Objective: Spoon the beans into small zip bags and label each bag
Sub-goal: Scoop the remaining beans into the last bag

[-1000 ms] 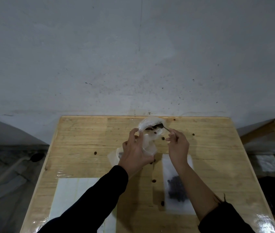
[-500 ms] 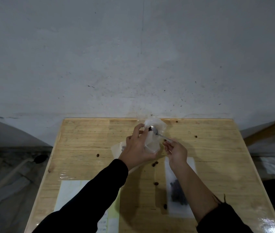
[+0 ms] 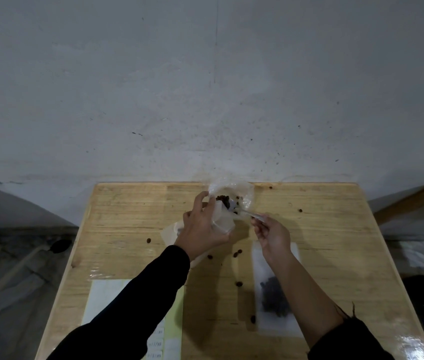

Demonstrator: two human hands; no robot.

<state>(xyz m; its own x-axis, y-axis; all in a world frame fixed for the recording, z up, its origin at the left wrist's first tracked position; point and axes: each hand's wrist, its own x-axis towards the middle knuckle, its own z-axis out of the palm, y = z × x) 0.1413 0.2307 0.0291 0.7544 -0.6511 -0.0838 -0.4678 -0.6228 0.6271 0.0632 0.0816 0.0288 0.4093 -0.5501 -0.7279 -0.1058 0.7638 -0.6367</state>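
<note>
Fingers (image 3: 199, 203) of the left hand (image 3: 200, 229) curled round a clear bag (image 3: 222, 220), holding its mouth open near the far edge of the tabletop (image 3: 133, 216) so the spoon (image 3: 247, 213), pinched by the right hand (image 3: 273, 235), reaches the beans (image 3: 222, 197) inside.

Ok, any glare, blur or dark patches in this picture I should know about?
Head view: dim overall; glare streaks on the table at its near right corner; the spoon in the right hand is smeared; the black sleeves lose all detail.
</note>
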